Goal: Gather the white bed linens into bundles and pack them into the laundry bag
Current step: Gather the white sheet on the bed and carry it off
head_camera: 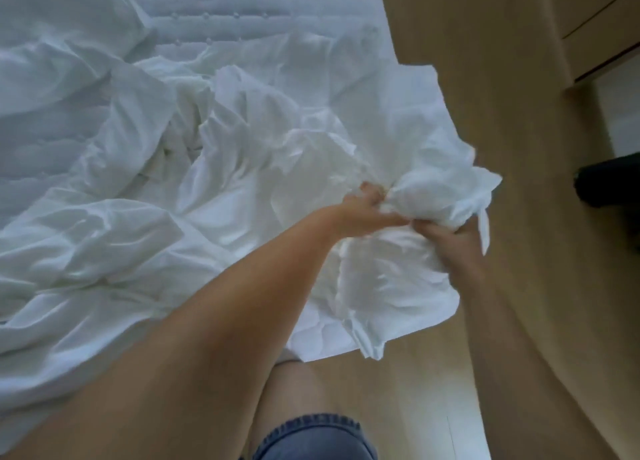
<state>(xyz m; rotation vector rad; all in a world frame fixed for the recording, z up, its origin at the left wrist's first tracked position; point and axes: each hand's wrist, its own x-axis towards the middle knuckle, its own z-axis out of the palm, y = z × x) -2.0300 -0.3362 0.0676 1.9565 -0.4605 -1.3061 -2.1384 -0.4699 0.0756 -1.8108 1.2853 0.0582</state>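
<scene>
L forearm (pixel 207 321) fills the lower left and reaches out to the L hand (pixel 363 212), fingers curled tight into a bunched wad (pixel 436 189) of the white linens (pixel 242 189). R hand (pixel 446 240) is just beside it, gripping the same wad from the underside w/ fingers closed in the cloth. The wad is held at the mattress edge next to the floor (pixel 433 373), w/ a loose fold hanging below the hands over that edge. The rest of the linens lies crumpled across the mattress (pixel 225 13), whose quilted top shows bare at the far end. Under the arms are a bare leg (pixel 294 383) and denim shorts (pixel 311 439). Wood-look floor runs alongside the bed. A light wood cabinet (pixel 595 27) stands at upper right, w/ a dark object (pixel 609 182) below it, too blurred to tell what it is.
</scene>
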